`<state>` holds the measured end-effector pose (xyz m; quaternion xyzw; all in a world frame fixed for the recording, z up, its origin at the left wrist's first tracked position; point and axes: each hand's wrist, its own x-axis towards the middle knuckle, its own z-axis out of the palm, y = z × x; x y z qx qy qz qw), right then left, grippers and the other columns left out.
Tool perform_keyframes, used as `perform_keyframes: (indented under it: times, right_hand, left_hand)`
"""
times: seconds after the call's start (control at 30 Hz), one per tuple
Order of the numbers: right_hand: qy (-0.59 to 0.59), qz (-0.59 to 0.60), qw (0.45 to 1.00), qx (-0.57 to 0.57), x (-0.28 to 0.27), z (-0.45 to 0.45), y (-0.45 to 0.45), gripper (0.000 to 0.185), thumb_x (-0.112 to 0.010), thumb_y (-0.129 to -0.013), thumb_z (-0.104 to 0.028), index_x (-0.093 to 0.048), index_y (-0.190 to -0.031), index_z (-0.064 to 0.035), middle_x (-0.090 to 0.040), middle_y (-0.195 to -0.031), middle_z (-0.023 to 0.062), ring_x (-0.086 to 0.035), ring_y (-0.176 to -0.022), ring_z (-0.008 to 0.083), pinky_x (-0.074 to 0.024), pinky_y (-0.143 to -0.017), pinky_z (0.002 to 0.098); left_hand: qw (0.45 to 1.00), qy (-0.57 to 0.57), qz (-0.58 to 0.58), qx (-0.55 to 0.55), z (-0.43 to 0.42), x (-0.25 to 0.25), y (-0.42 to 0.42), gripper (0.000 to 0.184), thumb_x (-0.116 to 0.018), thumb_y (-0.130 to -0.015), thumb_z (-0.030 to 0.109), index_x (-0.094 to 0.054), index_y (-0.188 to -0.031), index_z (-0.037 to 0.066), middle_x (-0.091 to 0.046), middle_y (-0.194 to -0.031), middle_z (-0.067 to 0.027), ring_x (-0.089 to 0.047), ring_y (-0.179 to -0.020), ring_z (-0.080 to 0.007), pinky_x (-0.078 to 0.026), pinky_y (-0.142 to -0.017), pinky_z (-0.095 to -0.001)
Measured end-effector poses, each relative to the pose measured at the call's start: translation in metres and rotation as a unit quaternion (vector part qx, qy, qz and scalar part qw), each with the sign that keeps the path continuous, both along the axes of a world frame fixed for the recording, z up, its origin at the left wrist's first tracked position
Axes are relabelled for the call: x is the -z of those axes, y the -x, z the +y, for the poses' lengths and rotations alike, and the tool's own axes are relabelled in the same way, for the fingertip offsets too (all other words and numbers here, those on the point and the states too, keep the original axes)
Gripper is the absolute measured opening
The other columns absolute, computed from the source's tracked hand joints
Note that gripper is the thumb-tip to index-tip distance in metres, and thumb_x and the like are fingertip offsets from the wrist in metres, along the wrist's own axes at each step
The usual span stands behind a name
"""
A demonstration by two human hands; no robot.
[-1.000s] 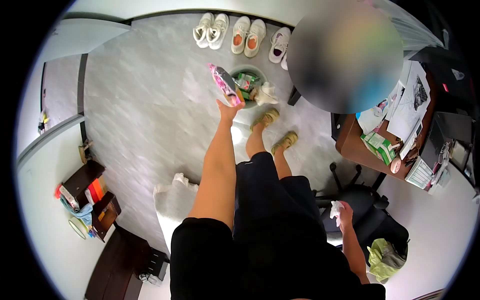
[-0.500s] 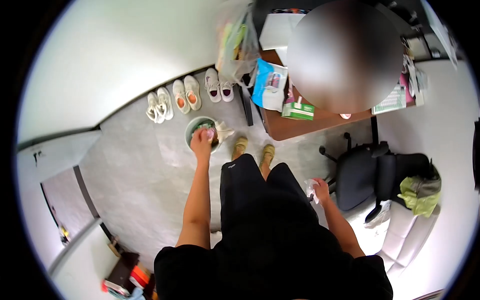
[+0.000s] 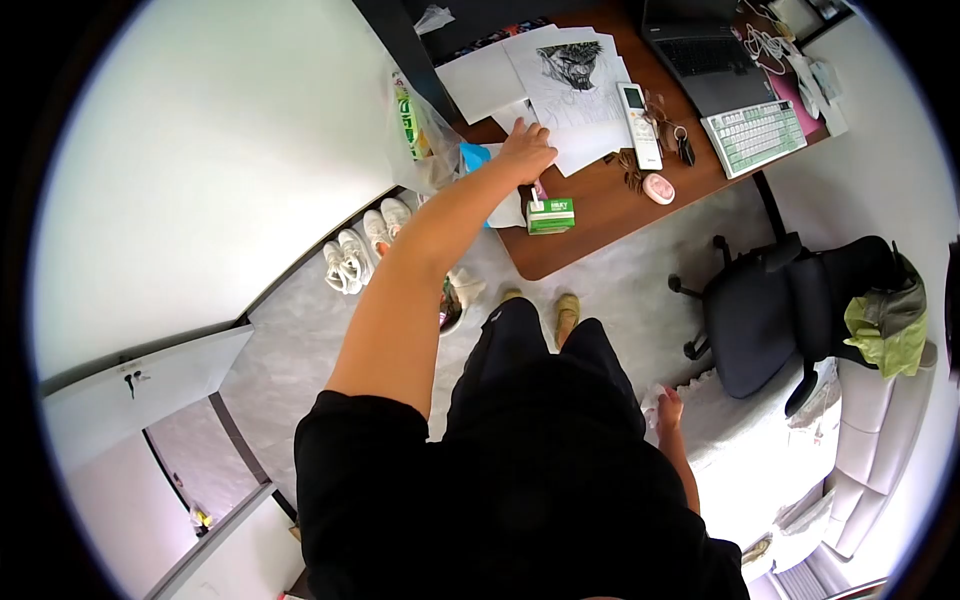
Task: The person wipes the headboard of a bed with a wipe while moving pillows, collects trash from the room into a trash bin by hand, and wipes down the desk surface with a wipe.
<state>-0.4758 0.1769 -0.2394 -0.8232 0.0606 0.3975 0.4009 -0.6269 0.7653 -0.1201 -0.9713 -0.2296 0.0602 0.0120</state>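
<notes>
My left hand (image 3: 527, 152) reaches over the left part of the brown desk (image 3: 590, 225), fingers slightly apart above the papers, with nothing visible in them. Just below it lies a blue and white packet (image 3: 508, 208), partly covered by my hand and forearm. A green and white box (image 3: 550, 216) sits at the desk's edge close to my wrist. Low at the right, my right hand (image 3: 670, 410) is closed on a crumpled white tissue (image 3: 652, 406). The bin (image 3: 453, 322) on the floor is mostly hidden behind my left forearm.
On the desk are a drawing (image 3: 575, 85), a white remote (image 3: 640, 125), a pink oval object (image 3: 658, 188), a keyboard (image 3: 755, 138) and a laptop (image 3: 705, 75). A plastic bag (image 3: 425, 145) hangs at its left. Shoes (image 3: 348, 262) line the wall; a black chair (image 3: 750, 325) stands right.
My left hand has moved from over the bin up to the desk, and the pink package it held earlier is no longer in it. The view has turned rightward; my right hand keeps the tissue.
</notes>
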Motion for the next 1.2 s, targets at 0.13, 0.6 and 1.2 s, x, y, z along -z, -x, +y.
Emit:
perform_keyframes:
  times: [0.13, 0.6, 1.2]
  right_hand:
    - [0.026, 0.004, 1.000, 0.016, 0.039, -0.048, 0.005, 0.036, -0.046, -0.070, -0.005, -0.063, -0.101, -0.0010, -0.062, -0.081, 0.0070, -0.059, -0.067, 0.0155, -0.0487, -0.056, 0.0283]
    - [0.005, -0.006, 0.981, -0.193, -0.001, 0.083, -0.054, 0.033, -0.044, -0.073, -0.004, -0.062, -0.100, 0.0004, -0.061, -0.076, 0.0072, -0.058, -0.059, 0.0141, -0.0464, -0.048, 0.0262]
    - [-0.019, -0.019, 0.950, -0.311, -0.023, 0.177, -0.009, 0.034, -0.049, -0.070, -0.005, -0.063, -0.102, -0.0031, -0.065, -0.089, 0.0100, -0.062, -0.076, 0.0185, -0.0494, -0.066, 0.0307]
  left_hand:
    - [0.991, -0.030, -0.124, 0.047, 0.015, -0.008, -0.004, 0.010, -0.066, -0.071, 0.017, -0.064, -0.080, 0.013, -0.058, -0.097, -0.0029, -0.050, -0.100, -0.0201, -0.035, -0.093, -0.0450]
    - [0.525, 0.274, -0.527, -0.610, -0.149, 0.100, 0.336, 0.008, -0.058, -0.077, 0.005, -0.055, -0.082, 0.000, -0.058, -0.062, -0.0059, -0.053, -0.050, -0.0098, -0.041, -0.043, -0.0232]
    - [0.803, 0.324, -0.451, -0.215, -0.153, -0.052, 0.130, 0.086, -0.077, -0.062, 0.023, -0.031, -0.133, 0.005, -0.043, -0.126, -0.0172, -0.043, -0.116, -0.0351, -0.040, -0.094, -0.0392]
